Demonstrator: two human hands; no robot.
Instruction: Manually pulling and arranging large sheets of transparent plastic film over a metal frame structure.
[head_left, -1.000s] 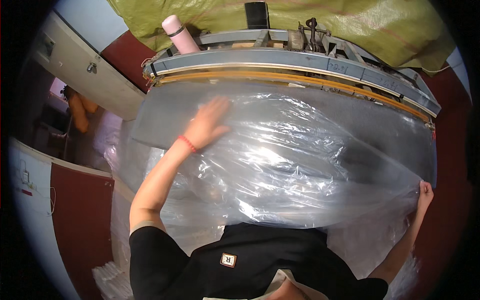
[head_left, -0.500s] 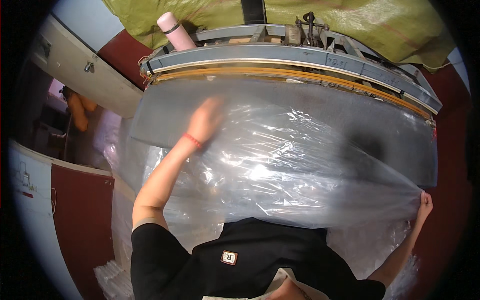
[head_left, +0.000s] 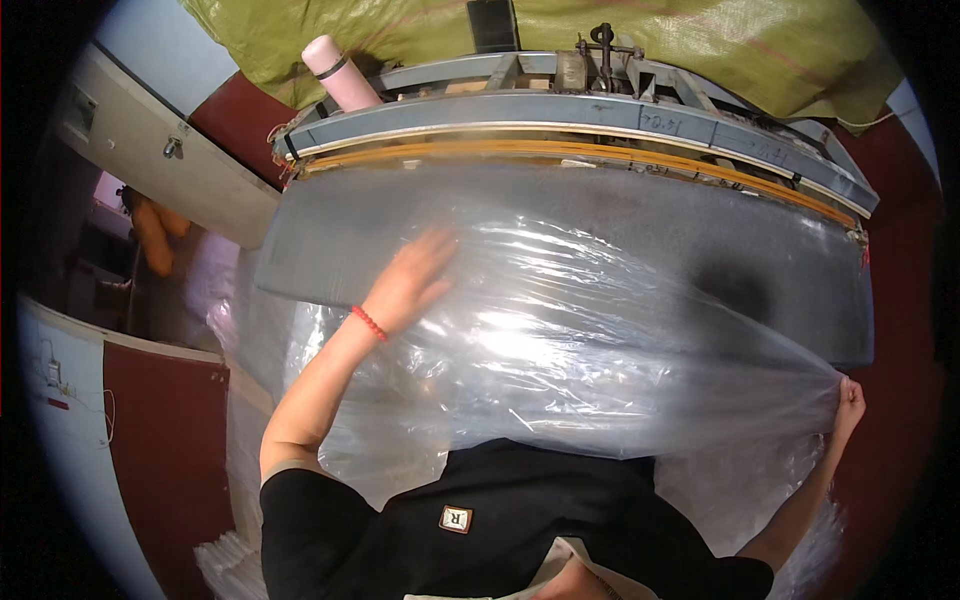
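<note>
Clear plastic sheet (head_left: 600,350), crinkled and shiny, spread wide over a grey table (head_left: 330,240) in front of a black shirt (head_left: 520,520). Left hand (head_left: 412,280) flat on the sheet near its upper left part, fingers stretched out and together, palm down, gripping nothing. Red bead bracelet (head_left: 368,322) around that wrist. Right hand (head_left: 848,402) far out at the sheet's right corner, closed on the edge of the plastic, pulling it into taut folds that fan back toward the middle. Beyond the table's far edge, a long grey metal bar (head_left: 560,112) with a yellow strip (head_left: 560,152) beneath it, curving across the view. Pink bottle (head_left: 338,72) standing at the left end of that bar. Green woven cloth (head_left: 700,40) behind the machine. More loose clear plastic (head_left: 250,320) hanging down beside the table's left side. Stack of white sheets (head_left: 228,562) low at the left.
</note>
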